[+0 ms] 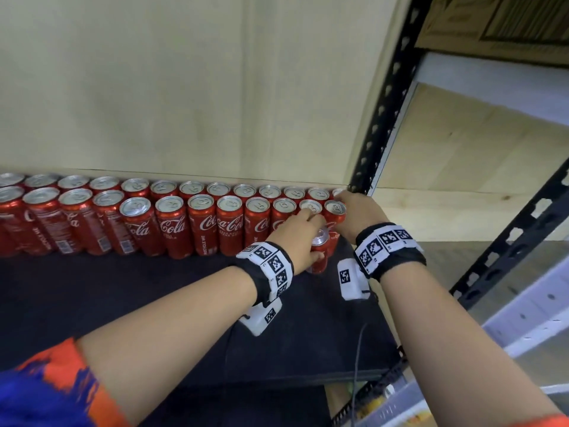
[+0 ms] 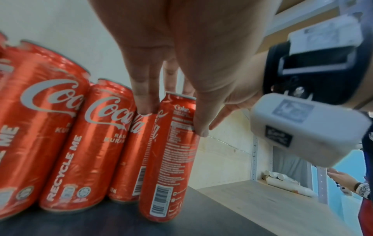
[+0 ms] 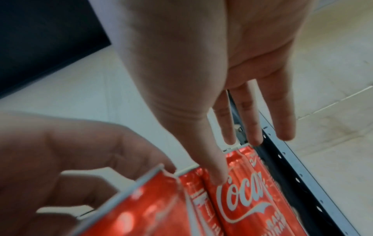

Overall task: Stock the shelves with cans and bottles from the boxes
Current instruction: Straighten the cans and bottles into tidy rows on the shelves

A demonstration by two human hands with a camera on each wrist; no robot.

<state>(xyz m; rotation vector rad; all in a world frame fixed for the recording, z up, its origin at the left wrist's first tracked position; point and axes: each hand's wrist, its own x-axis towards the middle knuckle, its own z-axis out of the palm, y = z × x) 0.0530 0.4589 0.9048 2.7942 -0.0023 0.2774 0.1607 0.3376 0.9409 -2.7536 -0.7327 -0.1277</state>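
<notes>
Head view: left hand (image 1: 300, 238) grips can (image 1: 319, 255).

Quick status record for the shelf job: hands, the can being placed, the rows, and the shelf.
left hand: grips front can near its top
front can: upright on the shelf, alone ahead of the rows
right hand: fingers straight, resting on the rightmost cans
can rows: two rows of red cola cans against the back wall
shelf: dark surface, bare in front

head above, wrists close, perhaps sharing cans (image 1: 200, 223)
</notes>
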